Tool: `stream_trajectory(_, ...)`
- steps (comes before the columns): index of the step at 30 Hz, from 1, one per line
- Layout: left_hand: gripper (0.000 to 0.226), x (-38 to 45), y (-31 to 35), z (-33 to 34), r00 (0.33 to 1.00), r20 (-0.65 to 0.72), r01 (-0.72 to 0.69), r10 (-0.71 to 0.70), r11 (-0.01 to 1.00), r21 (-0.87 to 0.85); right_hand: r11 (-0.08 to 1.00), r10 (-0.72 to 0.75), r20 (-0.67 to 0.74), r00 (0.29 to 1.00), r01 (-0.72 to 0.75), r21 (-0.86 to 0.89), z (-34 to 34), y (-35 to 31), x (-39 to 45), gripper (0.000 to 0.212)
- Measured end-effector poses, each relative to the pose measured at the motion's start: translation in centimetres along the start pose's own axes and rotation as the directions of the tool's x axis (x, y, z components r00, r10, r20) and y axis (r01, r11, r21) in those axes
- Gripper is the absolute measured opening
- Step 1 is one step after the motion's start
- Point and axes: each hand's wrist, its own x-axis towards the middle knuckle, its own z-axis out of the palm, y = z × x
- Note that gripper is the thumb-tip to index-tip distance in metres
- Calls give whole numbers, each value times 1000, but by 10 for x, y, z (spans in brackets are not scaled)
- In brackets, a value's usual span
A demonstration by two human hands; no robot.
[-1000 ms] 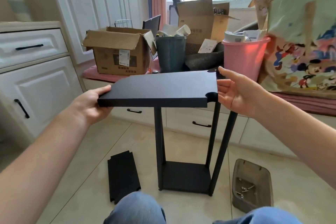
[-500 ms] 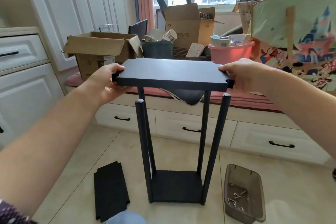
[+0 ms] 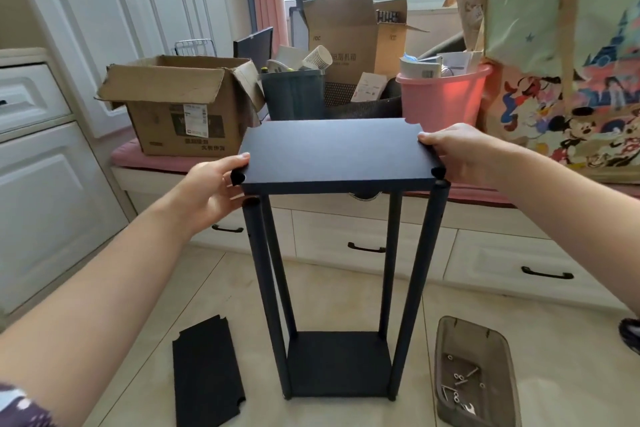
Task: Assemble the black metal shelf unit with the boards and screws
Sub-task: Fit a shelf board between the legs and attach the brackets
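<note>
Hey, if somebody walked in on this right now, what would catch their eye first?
Probably the black board at centre, gripped at each end by the left hand and the right hand, just above four upright black poles rising from a base board on the floor. Next, a spare board lying at lower left, and a tray of screws at lower right.

A: Window seat contents? 
B: Open brown cardboard box (image 3: 180,107), dark grey plastic bin (image 3: 293,94) holding paper cups (image 3: 318,57), round pink plastic bucket (image 3: 445,97). 
A: Right edge? 
B: Cartoon-print tote bag (image 3: 568,80). White drawer fronts (image 3: 367,239) below.
</note>
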Motion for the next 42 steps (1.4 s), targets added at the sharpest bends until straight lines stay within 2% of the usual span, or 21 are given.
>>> stream_trajectory(3,25,4,-7,2,1000,-9,-12,12,1000,-16,999,-22,-2,1000,22,-35,0,4,6,21)
stream_trajectory(5,30,6,-11,5,1000,-11,-10,9,999,-33,998,-15,-30,999,13,-57,1,8,10,24)
stream_trajectory(10,29,7,-16,11,999,-39,19,-23,995,-102,1000,12,-82,997,-12,5,3,18,23,27)
stream_trajectory(14,29,7,-18,11,999,-21,29,-31,996,-86,997,-24,-161,987,13,-70,5,21,29,36)
stream_trajectory(17,27,9,-20,14,999,-45,27,-29,998,-49,1000,-12,-140,990,15,15,7,23,32,33)
stream_trajectory(23,25,11,-30,16,998,-56,34,-33,999,15,999,-11,-107,994,14,30,8,31,38,22)
stream_trajectory(33,13,2,-40,20,992,-126,-1,0,1000,-5,991,-15,-136,991,33,132,11,41,30,20)
stream_trajectory(37,22,-3,-45,24,990,-138,-33,34,999,13,990,-69,-149,986,87,114,14,43,25,9)
stream_trajectory(42,22,-7,-47,23,994,-107,-5,5,1000,7,974,-154,-104,983,168,152,15,45,20,27)
